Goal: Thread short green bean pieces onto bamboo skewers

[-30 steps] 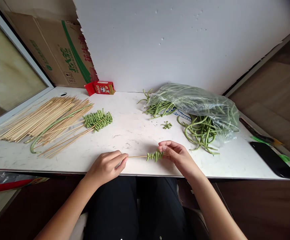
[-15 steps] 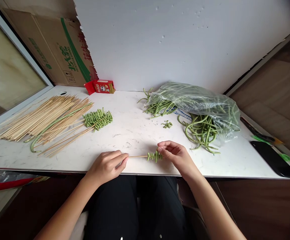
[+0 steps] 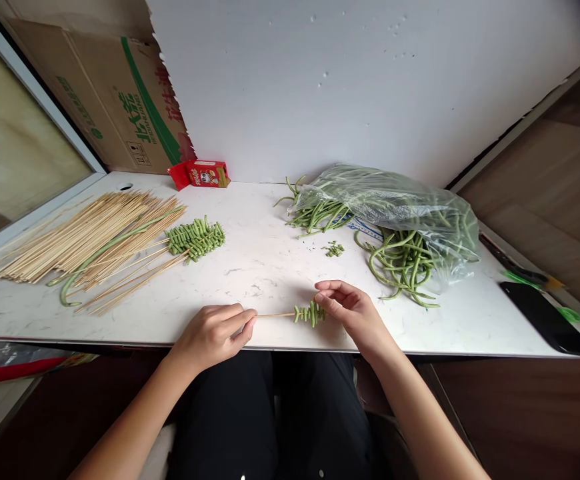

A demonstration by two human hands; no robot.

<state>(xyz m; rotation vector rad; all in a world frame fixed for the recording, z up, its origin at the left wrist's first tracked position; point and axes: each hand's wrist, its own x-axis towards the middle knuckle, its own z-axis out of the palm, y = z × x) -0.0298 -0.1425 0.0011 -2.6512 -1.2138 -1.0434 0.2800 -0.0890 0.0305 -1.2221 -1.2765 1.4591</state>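
My left hand (image 3: 219, 332) pinches the bare end of a thin bamboo skewer (image 3: 276, 315) above the table's front edge. Several short green bean pieces (image 3: 310, 313) are threaded crosswise near the skewer's other end. There my right hand (image 3: 346, 308) has its thumb and forefinger closed on the bean pieces, hiding the skewer's tip. Left of centre lie finished-looking skewers packed with cut beans (image 3: 197, 238), their sticks pointing left. Beside them spreads a large pile of plain bamboo skewers (image 3: 80, 230), with one long bean (image 3: 107, 247) across it.
Long green beans (image 3: 410, 260) spill from a clear plastic bag (image 3: 395, 193) at the back right. Small bean trimmings (image 3: 334, 249) lie nearby. A black phone (image 3: 545, 317) rests at the right edge, a red box (image 3: 207, 174) at the back, a cardboard carton (image 3: 105, 100) behind the skewers.
Hands and skewer hold almost the same pose. The view has shifted very slightly; nothing else has visibly moved.
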